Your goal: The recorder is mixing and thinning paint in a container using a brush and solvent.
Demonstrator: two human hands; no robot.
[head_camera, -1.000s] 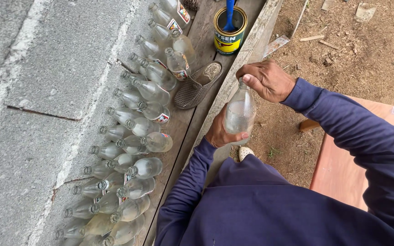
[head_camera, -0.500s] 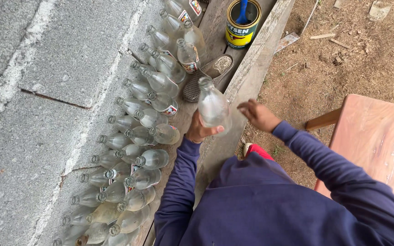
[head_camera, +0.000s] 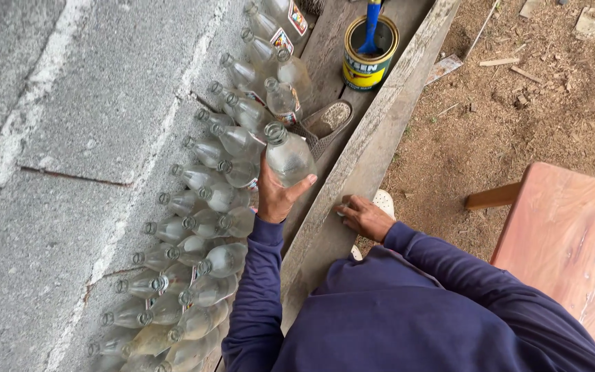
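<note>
Wooden plank (head_camera: 352, 172), left hand (head_camera: 275, 200) gripping clear empty glass bottle (head_camera: 287, 157), upright

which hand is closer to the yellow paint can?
Left. The left hand, holding a clear bottle, is below the yellow can; the right hand rests lower on the plank.

Yellow paint can (head_camera: 370, 55) holding a blue brush (head_camera: 371, 24), worn sandal (head_camera: 328, 122) on the plank (head_camera: 373, 148), reddish wooden desk (head_camera: 573, 241) over bare dirt (head_camera: 518, 110).
</note>
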